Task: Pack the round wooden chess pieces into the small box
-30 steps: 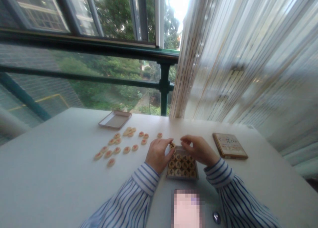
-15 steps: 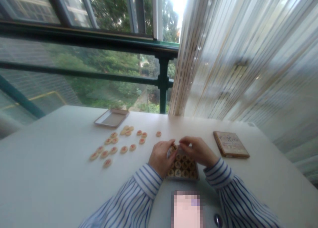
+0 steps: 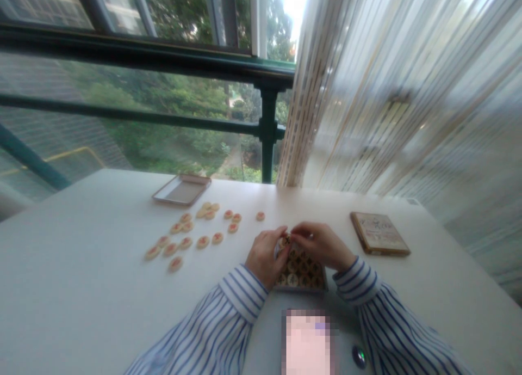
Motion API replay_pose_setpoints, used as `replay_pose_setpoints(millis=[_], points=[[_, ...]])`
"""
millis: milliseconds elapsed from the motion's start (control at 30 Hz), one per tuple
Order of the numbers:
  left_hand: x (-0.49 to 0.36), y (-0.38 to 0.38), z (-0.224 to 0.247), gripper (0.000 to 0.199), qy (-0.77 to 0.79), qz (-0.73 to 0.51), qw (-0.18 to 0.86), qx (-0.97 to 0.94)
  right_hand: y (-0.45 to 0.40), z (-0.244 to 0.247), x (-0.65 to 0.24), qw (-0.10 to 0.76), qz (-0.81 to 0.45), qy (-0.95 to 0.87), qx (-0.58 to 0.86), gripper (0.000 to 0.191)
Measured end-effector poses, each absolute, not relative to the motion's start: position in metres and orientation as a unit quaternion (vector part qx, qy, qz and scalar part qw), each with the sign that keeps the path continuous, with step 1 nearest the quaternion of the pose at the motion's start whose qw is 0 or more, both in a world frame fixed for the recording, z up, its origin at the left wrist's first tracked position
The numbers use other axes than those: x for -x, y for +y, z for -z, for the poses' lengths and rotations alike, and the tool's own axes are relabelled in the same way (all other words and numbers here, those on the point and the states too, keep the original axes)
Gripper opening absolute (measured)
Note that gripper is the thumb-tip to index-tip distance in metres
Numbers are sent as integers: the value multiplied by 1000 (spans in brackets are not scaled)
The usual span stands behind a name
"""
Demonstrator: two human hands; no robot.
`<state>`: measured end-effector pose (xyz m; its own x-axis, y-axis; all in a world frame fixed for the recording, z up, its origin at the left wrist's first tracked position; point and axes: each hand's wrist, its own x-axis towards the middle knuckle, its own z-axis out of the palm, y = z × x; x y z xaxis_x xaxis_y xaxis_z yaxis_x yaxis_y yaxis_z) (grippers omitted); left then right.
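Pinching pale round disc w/ black char.: L hand; R hand fingertips at disc, grip unclear. Keep flat over shallow grey rect. box.

Striped top, long sleeves. Left sleeve and right sleeve match: white or very pale ground, narrow dark-blue stripes at fairly even spacing. Stripes run lengthwise along forearms, bending where cloth creases. Cut loose, full through the forearm, gathering in at the wrist. Left cuff and right cuff: broad, same blue on white; stripes there appear to circle the wrist, crossing the sleeve's line. Left hand and right hand bare beyond the cuffs. Fine detail of cloth and stitching too soft to read.
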<state>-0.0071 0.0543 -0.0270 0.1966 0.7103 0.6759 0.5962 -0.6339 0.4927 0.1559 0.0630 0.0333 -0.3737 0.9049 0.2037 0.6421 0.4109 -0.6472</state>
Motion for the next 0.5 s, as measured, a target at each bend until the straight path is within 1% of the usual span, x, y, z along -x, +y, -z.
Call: replay_pose_setpoints(millis=[267,400,500], points=[[7,53,25,37,411,-485,70,-769,65,-32,-156,288,-291,-779,475,20],[8,52,23,34,443,-485,85,-749,65,-34,-156,305,-302,-767,476,20],[11,52,22,30,479,-477,123,-727,66,-34,-156,320,-311,-757,477,20]])
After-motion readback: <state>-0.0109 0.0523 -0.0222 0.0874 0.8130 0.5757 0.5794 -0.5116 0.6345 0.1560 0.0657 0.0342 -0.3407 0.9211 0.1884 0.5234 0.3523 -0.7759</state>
